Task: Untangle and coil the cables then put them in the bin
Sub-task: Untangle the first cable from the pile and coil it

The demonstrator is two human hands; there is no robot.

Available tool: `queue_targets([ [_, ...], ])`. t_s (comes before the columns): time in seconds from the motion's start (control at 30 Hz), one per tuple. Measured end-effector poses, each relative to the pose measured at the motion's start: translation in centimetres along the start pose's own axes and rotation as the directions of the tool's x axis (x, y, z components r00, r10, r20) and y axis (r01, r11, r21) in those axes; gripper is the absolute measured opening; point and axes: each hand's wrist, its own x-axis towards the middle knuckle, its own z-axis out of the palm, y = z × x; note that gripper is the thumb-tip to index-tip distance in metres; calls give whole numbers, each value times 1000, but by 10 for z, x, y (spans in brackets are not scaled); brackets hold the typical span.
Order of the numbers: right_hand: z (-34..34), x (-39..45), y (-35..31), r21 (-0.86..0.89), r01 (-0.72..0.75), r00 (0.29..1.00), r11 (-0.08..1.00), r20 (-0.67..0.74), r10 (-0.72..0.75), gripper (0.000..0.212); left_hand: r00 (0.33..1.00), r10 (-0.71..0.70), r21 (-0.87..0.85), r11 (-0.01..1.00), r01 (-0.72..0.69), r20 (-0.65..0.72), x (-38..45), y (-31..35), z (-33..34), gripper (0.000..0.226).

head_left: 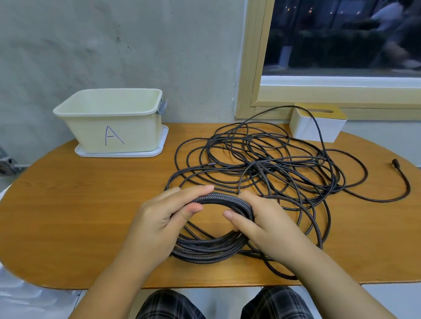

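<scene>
Head view: our left hand (158,215) and right hand (264,226) grip coil (209,253); braided cable limp, springy; we hold bundled loops.

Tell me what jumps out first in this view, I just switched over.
Both hands, left hand and right hand, hold a braided cable coil at the near table edge. Behind it sprawls a loose cable tangle mid-table. The cream bin marked A stands at the far left.
</scene>
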Motion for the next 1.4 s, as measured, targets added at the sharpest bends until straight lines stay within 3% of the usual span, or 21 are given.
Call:
queue_targets([
  [0.1, -1, 3, -4, -193, -39, 998, 980, 43, 48, 22, 975, -123, 72, 991, 112, 182, 0, -1, -8, 38],
  [0.2, 3, 7, -9, -388, 24, 998, 921, 67, 2, 27, 936, -131, 256, 966, 46, 327, 4, 4, -6, 48],
  [0.27, 7, 10, -11, -437, 74, 997, 897, 57, -54, 33, 919, -132, 287, 958, 22, 370, 8, 7, 1, 47],
  [0.5, 6, 5, -9, -274, 110, 991, 955, -49, -128, 22, 963, -93, 120, 991, 64, 254, 4, 10, 9, 35],
  [0.63, 1, 5, 4, -288, 74, 997, 955, 8, -75, 46, 978, -103, 54, 994, 94, 181, 5, 6, 4, 34],
  [0.8, -5, 0, 14, -34, 44, 999, 998, -21, -45, 46, 995, -89, -31, 995, 91, 49, 8, 12, -2, 31],
  [0.97, -1, -7, 15, 200, 6, 1000, 980, 1, -7, 29, 990, -102, -184, 979, 83, -93, 8, 21, -2, 31],
  [1.13, 3, -8, 14, 183, -5, 1000, 983, -12, 7, 17, 975, -192, -244, 956, 160, -110, 7, 17, -1, 31],
  [1.27, 4, -7, 12, 243, 7, 998, 970, -61, 8, 35, 970, -218, -281, 942, 181, -106, 7, 10, -1, 34],
  [1.4, 3, -7, 7, 319, 88, 995, 944, -79, -66, 38, 962, -254, -352, 914, 203, -103, 4, 0, -3, 37],
])
